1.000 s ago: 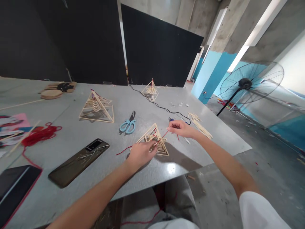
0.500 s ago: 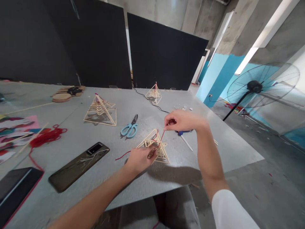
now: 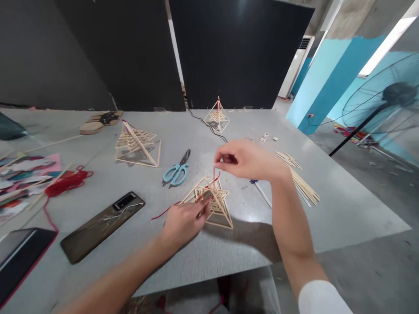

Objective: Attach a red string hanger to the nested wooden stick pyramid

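A small frame of pale wooden sticks lies on the grey table in front of me. My left hand reaches in from its left side, fingers closed on the sticks near the middle. Above the frame, my right hand pinches a red string between thumb and forefinger; the string runs down taut to the sticks. Another red string end trails out on the table to the left of the frame.
Blue-handled scissors lie behind the frame. Two stick pyramids stand farther back. A phone and red yarn are at left. Loose sticks lie at right, beyond a glue-stick-like white rod.
The view has shifted, bringing loose sticks on the right into sight. My right hand has moved left and now holds the string more upright over the frame.
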Tool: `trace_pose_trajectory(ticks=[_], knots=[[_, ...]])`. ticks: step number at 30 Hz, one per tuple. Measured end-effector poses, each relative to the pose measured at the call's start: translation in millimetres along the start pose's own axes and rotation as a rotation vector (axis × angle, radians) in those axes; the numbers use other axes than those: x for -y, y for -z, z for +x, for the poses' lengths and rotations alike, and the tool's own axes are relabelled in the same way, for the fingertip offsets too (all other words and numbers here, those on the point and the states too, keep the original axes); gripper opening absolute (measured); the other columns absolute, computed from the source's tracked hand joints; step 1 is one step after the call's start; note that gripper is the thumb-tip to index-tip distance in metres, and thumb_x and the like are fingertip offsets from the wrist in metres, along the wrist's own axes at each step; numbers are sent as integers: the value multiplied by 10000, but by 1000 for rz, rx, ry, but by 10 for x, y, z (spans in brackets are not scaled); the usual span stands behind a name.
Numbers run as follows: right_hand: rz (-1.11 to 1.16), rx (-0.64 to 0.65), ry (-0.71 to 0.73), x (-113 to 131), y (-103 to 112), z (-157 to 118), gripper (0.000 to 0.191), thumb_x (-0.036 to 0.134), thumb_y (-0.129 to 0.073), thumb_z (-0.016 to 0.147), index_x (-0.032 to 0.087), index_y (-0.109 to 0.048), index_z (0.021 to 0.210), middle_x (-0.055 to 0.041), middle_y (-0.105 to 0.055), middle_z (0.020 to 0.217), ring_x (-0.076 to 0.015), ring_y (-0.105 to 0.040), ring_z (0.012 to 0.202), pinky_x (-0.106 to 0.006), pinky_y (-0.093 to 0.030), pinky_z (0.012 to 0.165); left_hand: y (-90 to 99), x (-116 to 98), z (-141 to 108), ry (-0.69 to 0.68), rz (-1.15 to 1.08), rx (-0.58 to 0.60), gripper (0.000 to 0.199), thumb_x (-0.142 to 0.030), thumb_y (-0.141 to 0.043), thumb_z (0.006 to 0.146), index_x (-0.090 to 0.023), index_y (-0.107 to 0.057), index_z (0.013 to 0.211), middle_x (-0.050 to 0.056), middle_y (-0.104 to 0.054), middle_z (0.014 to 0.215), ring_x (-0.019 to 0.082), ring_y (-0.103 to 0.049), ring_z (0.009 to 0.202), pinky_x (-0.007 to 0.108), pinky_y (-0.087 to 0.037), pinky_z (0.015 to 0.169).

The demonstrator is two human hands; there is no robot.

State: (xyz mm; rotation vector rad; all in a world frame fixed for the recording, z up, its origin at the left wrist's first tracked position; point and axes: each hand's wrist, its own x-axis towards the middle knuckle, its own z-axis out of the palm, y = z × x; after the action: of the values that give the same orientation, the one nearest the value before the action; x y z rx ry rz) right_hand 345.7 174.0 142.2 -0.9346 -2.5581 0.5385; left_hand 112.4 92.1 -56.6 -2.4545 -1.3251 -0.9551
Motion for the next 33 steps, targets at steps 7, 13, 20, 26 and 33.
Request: trace_pose_trajectory(ticks=[7, 13, 20, 26, 33], knots=[[20, -91, 61, 9, -103, 55, 133, 252, -669, 1015, 189, -731, 915, 14, -650, 756, -127, -516, 692, -317, -341, 690, 104, -16, 56, -60, 68, -103, 266, -247, -588, 1054, -181, -825, 1155, -37, -700, 553, 119, -624, 460, 257, -391, 509], [38, -134, 94, 4, -143, 85, 177, 304, -695, 1019, 187, -720, 888, -6, -695, 829, -136, -541, 734, -315, -356, 717, 166, -50, 94, -23, 49, -133, 259, -233, -566, 1056, -172, -797, 1157, -50, -696, 561, 96, -594, 432, 248, -379, 490], [103, -87, 200, 8, -183, 119, 214, 339, -724, 1015, 186, -751, 867, -18, -723, 828, -152, -587, 773, -309, -412, 755, 414, 50, 181, 87, -71, -248, 236, -243, -563, 1023, -186, -772, 930, -76, -539, 484, 77, -481, 416, 215, -371, 512], [165, 33, 115, -14, -91, 64, 209, 348, -679, 1033, 201, -808, 963, -18, -772, 841, -146, -590, 715, -308, -397, 679, 923, 649, 226, 493, -74, 193, 413, -453, -524, 1015, -232, -816, 1205, 23, -796, 830, 179, -688, 694, 268, -488, 686], [41, 20, 74, 0, 9, -15, 198, 341, -687, 1012, 191, -774, 917, -35, -766, 856, -152, -603, 725, -309, -401, 690, 1020, 1297, 177, 498, -318, 870, 550, -578, -667, 811, -190, -801, 1176, 127, -833, 1144, 290, -759, 993, 347, -562, 874]])
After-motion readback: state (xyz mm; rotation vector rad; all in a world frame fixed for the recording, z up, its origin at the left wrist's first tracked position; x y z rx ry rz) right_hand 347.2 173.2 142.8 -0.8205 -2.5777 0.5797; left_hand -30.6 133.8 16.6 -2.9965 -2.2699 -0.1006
